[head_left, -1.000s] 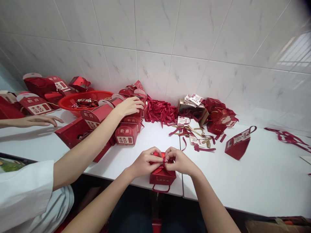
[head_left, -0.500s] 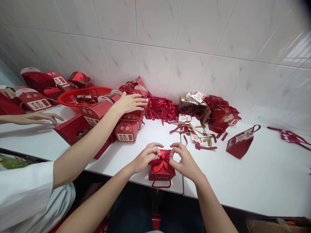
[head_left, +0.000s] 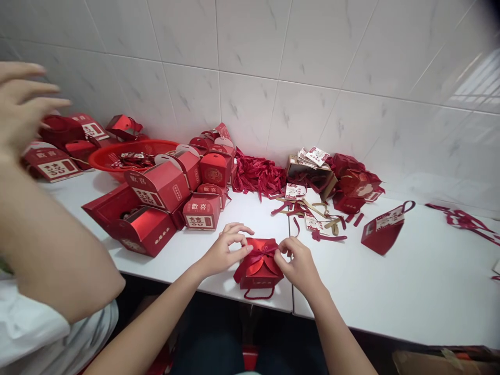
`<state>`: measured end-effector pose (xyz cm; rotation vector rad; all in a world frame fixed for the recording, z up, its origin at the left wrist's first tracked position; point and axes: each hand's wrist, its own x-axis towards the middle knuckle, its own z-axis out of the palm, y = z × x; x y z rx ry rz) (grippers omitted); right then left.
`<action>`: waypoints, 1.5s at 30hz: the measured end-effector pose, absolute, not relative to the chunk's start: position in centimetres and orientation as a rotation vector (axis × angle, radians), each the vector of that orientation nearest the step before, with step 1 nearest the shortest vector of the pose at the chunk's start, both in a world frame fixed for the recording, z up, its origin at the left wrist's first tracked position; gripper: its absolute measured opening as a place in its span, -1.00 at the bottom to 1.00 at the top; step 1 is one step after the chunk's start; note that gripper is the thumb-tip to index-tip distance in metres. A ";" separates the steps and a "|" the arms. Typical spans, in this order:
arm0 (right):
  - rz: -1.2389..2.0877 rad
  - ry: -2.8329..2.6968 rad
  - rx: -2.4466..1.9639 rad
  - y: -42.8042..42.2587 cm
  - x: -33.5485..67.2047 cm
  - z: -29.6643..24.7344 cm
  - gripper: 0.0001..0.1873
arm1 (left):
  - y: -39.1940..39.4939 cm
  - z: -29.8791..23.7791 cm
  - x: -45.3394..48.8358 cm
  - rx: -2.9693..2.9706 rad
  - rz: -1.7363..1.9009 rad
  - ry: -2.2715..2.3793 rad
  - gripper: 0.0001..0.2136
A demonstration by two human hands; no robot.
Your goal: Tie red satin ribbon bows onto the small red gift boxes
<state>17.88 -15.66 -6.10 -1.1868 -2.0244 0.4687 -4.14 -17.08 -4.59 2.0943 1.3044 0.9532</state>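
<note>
The red gift box (head_left: 261, 283) sits on the white desk (head_left: 351, 291), close to its front edge and just left of a seam in the top. A dark red ribbon bow (head_left: 264, 251) lies across its glossy folded top, with a tail hanging down its left side, and a red cord handle (head_left: 259, 298) loops out from the front at the base.

The person's 2 hands flank the box. The right hand (head_left: 300, 263) has its thumb and index finger pinched together on the bow's right end. The left hand (head_left: 221, 253) is curled at the opposite side, thumb tip at the bow; whether its fingers grip the ribbon, I cannot tell.

To the left, printed red boxes (head_left: 160, 182) are stacked in front of and beside a red basket (head_left: 97, 159) that holds small packets. Near the wall (head_left: 250, 41) lie a heap of dark red ribbons (head_left: 258, 174) and a brown carton (head_left: 330, 185) topped with white cards (head_left: 317, 155); loose ribbon pieces are scattered before it. Farther right, 1 wedge-shaped red package (head_left: 385, 234) with a loop stands apart. At the far left, a co-worker's hand (head_left: 19, 107) is raised, blurred, fingers spread, above a white sleeve (head_left: 31, 328).
</note>
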 end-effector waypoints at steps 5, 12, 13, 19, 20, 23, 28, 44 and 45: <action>0.346 -2.103 -1.149 -15.6 19.0 -5.9 -0.94 | -17.3 -5.0 -5.0 2.201 0.860 1.492 -0.75; 0.613 -2.013 -1.120 -15.7 18.5 -5.9 -0.92 | -17.4 -5.7 -4.2 2.035 1.016 1.416 -0.74; 0.618 -2.006 -1.122 -15.8 18.4 -6.0 -0.92 | -17.4 -5.8 -4.1 2.011 1.048 1.426 -0.72; 0.707 -1.991 -1.166 -16.0 18.7 -6.2 -0.94 | -17.5 -6.0 -3.8 2.040 1.076 1.468 -0.69; 0.728 -1.976 -1.162 -16.1 18.8 -6.2 -0.91 | -17.5 -5.9 -3.9 2.056 1.065 1.470 -0.69; 0.739 -1.960 -1.123 -16.3 18.9 -6.2 -0.87 | -17.5 -5.9 -4.2 2.093 1.027 1.479 -0.71; 0.777 -1.960 -1.102 -16.6 18.8 -6.3 -0.85 | -17.5 -6.1 -4.8 2.161 0.992 1.552 -0.73; 1.227 -1.892 -0.997 -18.2 23.5 -9.9 0.15 | -17.8 -7.8 -0.6 1.667 1.112 1.156 -0.86; 1.223 -1.838 -1.031 -18.7 24.6 -9.9 0.14 | -17.9 -7.8 -0.4 1.628 1.109 1.133 -0.75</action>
